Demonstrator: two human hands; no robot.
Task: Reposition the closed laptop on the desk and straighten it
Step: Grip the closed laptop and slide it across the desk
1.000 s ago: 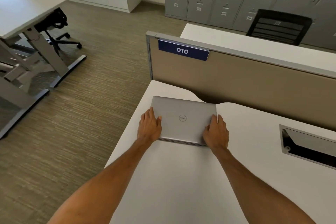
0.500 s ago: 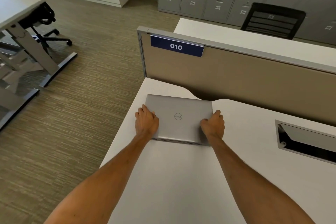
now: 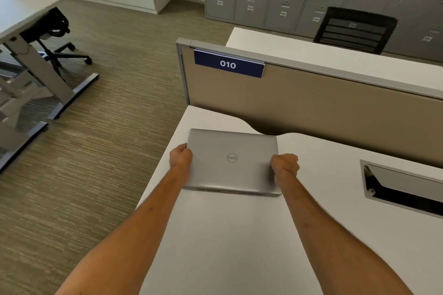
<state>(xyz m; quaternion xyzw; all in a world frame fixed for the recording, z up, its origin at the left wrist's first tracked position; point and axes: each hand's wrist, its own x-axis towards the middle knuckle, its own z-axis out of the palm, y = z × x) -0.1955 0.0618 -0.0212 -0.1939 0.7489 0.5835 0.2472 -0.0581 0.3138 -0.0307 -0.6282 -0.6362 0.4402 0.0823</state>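
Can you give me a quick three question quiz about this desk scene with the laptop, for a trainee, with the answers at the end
1. True or false: the laptop lies closed on the desk.
2. Where do the left hand and right hand grip it? A) both on the near edge B) one on each side edge C) both flat on the lid
3. What number is printed on the blue sign on the divider panel?

Key
1. True; its lid with the round logo faces up.
2. B; each hand is curled around a side edge.
3. 010.
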